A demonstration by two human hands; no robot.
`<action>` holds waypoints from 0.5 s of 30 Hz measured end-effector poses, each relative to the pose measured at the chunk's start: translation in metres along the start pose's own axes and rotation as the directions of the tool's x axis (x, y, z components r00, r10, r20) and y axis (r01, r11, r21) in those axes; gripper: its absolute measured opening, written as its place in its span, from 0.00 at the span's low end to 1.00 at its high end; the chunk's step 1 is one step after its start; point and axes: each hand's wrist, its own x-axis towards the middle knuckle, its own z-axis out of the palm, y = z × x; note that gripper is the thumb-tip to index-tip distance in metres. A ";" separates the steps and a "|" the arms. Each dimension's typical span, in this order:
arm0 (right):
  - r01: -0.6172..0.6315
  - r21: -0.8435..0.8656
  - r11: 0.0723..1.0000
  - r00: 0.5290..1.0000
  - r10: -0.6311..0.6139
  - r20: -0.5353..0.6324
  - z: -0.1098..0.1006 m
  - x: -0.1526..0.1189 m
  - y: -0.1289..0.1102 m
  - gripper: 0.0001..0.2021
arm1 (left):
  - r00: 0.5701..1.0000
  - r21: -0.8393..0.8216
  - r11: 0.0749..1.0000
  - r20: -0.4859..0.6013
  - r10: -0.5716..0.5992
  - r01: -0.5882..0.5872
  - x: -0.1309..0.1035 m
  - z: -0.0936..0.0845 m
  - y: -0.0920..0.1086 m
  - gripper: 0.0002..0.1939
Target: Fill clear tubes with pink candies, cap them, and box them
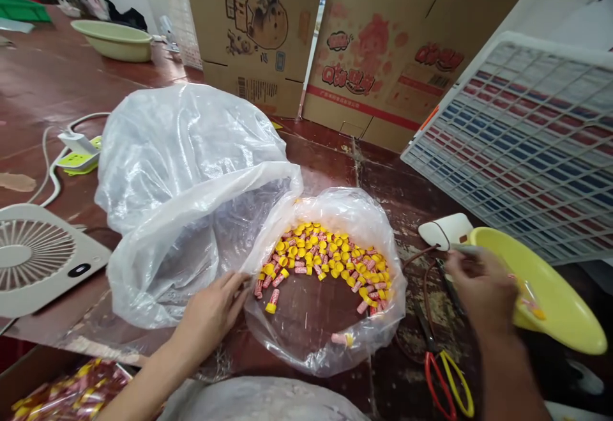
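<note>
In a clear plastic bag (pixel 383 229) with its mouth spread wide lie many small pink tubes with yellow caps (pixel 335 255). My left hand (pixel 213 309) is at that bag's left rim, its fingers bent together; what they pinch, if anything, is too small to make out. On the right, my right hand (pixel 483 283) is blurred beside a yellow basin (pixel 560 306), above the dark cable and scissors; its fingers are smeared by motion. A larger translucent bag (pixel 186 146) lies open to the left of the tubes.
Scissors (pixel 447 376) with red and yellow handles lie at the lower right. A fan (pixel 43 258) stands left, near a power strip (pixel 79 156). Cardboard boxes (pixel 258 31) and a white rack (pixel 527 133) rise behind. Packed tubes (pixel 71 395) fill a box at lower left.
</note>
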 end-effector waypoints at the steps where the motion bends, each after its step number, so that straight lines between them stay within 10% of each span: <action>1: -0.076 -0.101 0.992 0.994 0.068 -0.080 -0.012 0.021 0.034 0.11 | 0.998 0.020 1.000 -0.053 0.022 -0.021 0.010 -0.001 0.000 0.16; 5: -0.267 -0.297 0.917 0.963 0.269 -0.034 -0.039 0.080 0.144 0.09 | 0.967 0.059 0.988 -0.208 0.150 -0.141 0.058 -0.001 0.011 0.15; 8: -0.408 -0.302 0.862 0.903 0.429 0.004 -0.045 0.102 0.182 0.08 | 0.918 0.091 0.963 -0.293 0.268 -0.252 0.097 0.003 0.030 0.15; 11: -0.397 -0.240 0.886 0.915 0.402 -0.029 -0.038 0.109 0.167 0.09 | 0.883 0.069 0.927 -0.285 0.374 -0.370 0.137 0.007 0.053 0.27; 15: -0.124 -0.063 0.990 0.986 0.130 0.105 0.002 0.081 0.069 0.22 | 0.931 -0.091 0.937 -0.178 0.319 -0.338 0.191 0.015 0.074 0.35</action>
